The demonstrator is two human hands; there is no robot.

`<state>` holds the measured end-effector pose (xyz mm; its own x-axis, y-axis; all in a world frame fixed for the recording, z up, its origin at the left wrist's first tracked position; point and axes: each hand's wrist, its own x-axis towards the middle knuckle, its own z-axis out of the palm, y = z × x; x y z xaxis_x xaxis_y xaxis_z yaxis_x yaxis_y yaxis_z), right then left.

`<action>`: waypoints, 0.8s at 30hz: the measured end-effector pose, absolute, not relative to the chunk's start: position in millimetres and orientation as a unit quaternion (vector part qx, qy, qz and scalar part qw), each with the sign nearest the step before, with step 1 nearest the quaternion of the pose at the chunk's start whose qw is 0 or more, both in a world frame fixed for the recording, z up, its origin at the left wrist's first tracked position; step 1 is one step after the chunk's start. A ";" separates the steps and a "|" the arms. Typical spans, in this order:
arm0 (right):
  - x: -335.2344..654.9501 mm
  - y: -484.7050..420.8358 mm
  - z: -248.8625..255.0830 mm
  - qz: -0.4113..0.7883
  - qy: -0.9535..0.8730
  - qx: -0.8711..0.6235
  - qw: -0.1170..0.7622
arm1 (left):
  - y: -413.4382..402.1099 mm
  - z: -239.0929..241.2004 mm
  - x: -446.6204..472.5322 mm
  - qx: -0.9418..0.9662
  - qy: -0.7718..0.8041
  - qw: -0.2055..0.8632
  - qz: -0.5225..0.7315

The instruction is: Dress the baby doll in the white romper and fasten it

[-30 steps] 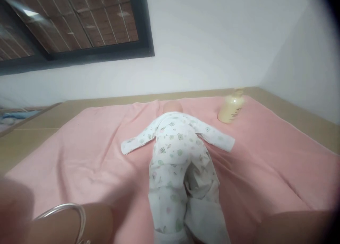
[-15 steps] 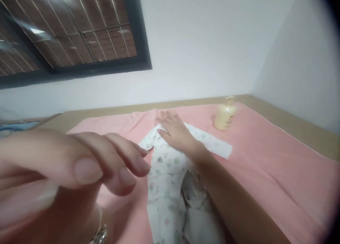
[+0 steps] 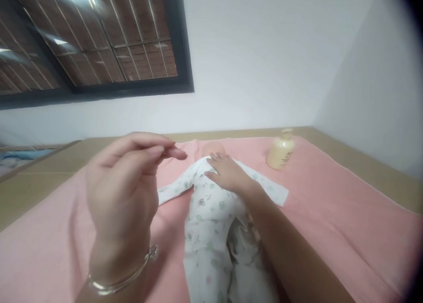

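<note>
A white baby romper [image 3: 209, 206] printed with small green and pink motifs lies spread out, both sleeves stretched to the sides. Past its collar shows a rounded, skin-toned, head-like shape [image 3: 213, 149], mostly hidden. My right hand [image 3: 226, 171] rests flat on the romper's chest with its fingers spread. Raised in the air to the left, my left hand [image 3: 127, 179] has its thumb and fingers brought together, with nothing visible in them. A silver bangle [image 3: 122, 285] circles the left wrist. Loose, gaping folds show at the romper's right leg, partly behind my right forearm.
Beneath everything is a pink cloth [image 3: 330, 215] on a tan surface [image 3: 42, 186]. At the back right stands a pale yellow pump bottle [image 3: 280, 151]. A white wall [image 3: 251, 74] and a dark-framed window [image 3: 132, 85] rise behind. Blue fabric [image 3: 29, 155] shows at far left.
My left hand has drawn back from close to the camera, and its wrist and bangle now show fully. My right hand stays on the romper's chest. The head-like shape has come into view.
</note>
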<state>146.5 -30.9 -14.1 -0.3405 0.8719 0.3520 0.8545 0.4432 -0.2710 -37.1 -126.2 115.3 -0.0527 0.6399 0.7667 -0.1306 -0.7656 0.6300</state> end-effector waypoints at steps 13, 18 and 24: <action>132.2 -31.7 -11.4 -0.056 -0.812 -0.509 0.281 | -98.7 130.9 -74.0 0.489 0.190 0.361 0.771; 133.9 -32.1 -10.9 -0.030 -0.815 -0.500 0.291 | -102.4 138.3 -95.0 0.407 0.123 0.553 0.717; 133.4 -32.6 -11.9 -0.020 -0.831 -0.476 0.287 | -102.3 137.9 -98.2 0.371 0.090 0.574 0.725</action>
